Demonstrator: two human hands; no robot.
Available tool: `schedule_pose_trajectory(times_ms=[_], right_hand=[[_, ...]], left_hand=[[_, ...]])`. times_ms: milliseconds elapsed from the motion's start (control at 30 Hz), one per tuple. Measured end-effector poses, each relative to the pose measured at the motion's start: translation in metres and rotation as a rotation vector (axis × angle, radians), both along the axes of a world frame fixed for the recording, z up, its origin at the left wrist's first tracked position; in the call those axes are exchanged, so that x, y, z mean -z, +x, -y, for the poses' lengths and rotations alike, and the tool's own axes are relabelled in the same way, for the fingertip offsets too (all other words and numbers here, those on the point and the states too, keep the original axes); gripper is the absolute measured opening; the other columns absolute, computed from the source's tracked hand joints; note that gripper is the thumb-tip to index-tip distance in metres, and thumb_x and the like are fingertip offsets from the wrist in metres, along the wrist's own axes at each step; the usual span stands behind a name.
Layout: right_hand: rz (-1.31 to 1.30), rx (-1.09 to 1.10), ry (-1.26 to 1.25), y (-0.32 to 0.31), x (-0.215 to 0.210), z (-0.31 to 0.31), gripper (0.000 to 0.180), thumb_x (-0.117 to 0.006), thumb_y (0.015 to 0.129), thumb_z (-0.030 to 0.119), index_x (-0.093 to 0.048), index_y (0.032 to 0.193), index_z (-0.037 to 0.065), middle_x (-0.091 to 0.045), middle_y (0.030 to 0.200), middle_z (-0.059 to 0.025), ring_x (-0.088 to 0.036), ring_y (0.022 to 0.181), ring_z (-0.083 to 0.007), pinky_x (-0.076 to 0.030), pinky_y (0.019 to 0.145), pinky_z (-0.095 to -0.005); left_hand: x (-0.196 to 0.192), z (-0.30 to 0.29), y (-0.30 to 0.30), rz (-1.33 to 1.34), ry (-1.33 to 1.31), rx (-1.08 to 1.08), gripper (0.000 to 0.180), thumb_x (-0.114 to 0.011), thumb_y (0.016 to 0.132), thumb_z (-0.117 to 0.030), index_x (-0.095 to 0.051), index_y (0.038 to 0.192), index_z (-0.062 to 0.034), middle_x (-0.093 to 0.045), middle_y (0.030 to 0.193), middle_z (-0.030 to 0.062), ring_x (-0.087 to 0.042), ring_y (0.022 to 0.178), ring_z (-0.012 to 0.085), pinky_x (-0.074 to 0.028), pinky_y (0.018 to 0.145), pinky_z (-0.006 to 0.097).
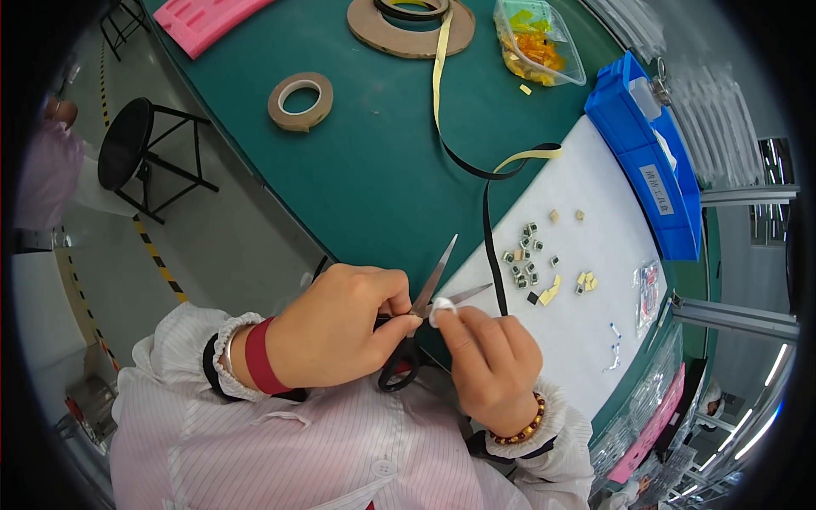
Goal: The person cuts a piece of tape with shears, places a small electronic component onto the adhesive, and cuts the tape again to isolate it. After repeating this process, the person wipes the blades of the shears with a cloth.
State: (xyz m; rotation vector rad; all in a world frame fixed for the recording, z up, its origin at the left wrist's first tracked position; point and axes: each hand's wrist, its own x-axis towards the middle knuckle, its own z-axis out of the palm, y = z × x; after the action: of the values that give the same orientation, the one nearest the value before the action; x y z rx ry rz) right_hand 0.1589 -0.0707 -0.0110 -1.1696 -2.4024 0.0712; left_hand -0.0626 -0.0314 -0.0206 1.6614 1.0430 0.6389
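My left hand (340, 327) is closed around the scissors (432, 280) near their pivot. The blades point away from me and stand apart; a black handle loop hangs below. My right hand (493, 365) has its fingers pinched on a small white wad (441, 311), soft like cloth or tissue, touching or just in front of the blades. Beside the right fingers, a narrow adhesive tape strip (488, 229), black on one face and pale yellow on the other, runs down from the tape roll (411, 30) at the far edge.
On the white sheet (586, 340) lie several small metal-cased parts (521, 276) and yellow foam pieces (550, 293). A tan tape roll (300, 102) rests on the green mat (374, 170). Farther right are a clear tub (540, 42) and a blue bin (642, 161). A black stool (127, 144) stands left.
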Motion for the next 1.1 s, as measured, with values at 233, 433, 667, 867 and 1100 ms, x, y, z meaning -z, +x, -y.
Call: schedule_pose_trajectory(times_ms=[233, 433, 667, 867, 1100], right_hand=[[0.026, -0.004, -0.013, -0.003, 0.002, 0.006, 0.043, -0.068, 0.073, 0.001, -0.076, 0.115, -0.001, -0.072, 0.102, -0.0116, -0.06, 0.068, -0.0235, -0.049, 0.059, -0.0334], [0.106, 0.131, 0.056, 0.019, 0.004, -0.003, 0.047, -0.068, 0.073, 0.002, -0.075, 0.119, -0.002, -0.07, 0.101, -0.0113, -0.058, 0.069, -0.0221, -0.047, 0.058, -0.0329], [0.051, 0.113, 0.0, 0.011, -0.002, -0.001, 0.048, -0.07, 0.07, -0.011, -0.078, 0.115, 0.003, -0.07, 0.096, -0.0082, -0.06, 0.07, -0.0231, -0.048, 0.058, -0.0336], [0.041, 0.182, 0.027, 0.012, 0.002, 0.002, 0.05, -0.071, 0.069, -0.011, -0.077, 0.116, 0.005, -0.07, 0.094, -0.0078, -0.06, 0.07, -0.0236, -0.049, 0.059, -0.0339], [0.108, 0.268, 0.056, 0.02, -0.001, -0.007, 0.048, -0.071, 0.069, -0.013, -0.078, 0.113, 0.005, -0.07, 0.093, -0.0079, -0.062, 0.071, -0.0235, -0.05, 0.06, -0.034]], left_hand=[[-0.003, -0.002, 0.001, -0.029, -0.016, 0.009, 0.016, -0.078, 0.09, -0.002, -0.065, 0.083, 0.0034, -0.071, 0.077, 0.0137, -0.072, 0.069, 0.0182, -0.054, 0.059, 0.03], [-0.005, -0.002, 0.001, -0.021, -0.072, 0.018, 0.016, -0.078, 0.09, -0.003, -0.065, 0.083, 0.0036, -0.072, 0.078, 0.0135, -0.073, 0.069, 0.0186, -0.056, 0.062, 0.03], [-0.006, -0.001, 0.0, -0.027, -0.117, 0.002, 0.015, -0.077, 0.091, -0.002, -0.065, 0.083, 0.0041, -0.072, 0.079, 0.014, -0.073, 0.071, 0.0187, -0.057, 0.063, 0.03], [-0.005, -0.002, 0.0, -0.018, -0.107, 0.017, 0.015, -0.076, 0.092, -0.002, -0.065, 0.084, 0.004, -0.072, 0.079, 0.0137, -0.073, 0.071, 0.0185, -0.057, 0.064, 0.03], [-0.007, -0.002, 0.0, -0.019, -0.11, 0.016, 0.015, -0.076, 0.091, -0.002, -0.065, 0.084, 0.0041, -0.073, 0.079, 0.0137, -0.074, 0.07, 0.0184, -0.058, 0.065, 0.029]])
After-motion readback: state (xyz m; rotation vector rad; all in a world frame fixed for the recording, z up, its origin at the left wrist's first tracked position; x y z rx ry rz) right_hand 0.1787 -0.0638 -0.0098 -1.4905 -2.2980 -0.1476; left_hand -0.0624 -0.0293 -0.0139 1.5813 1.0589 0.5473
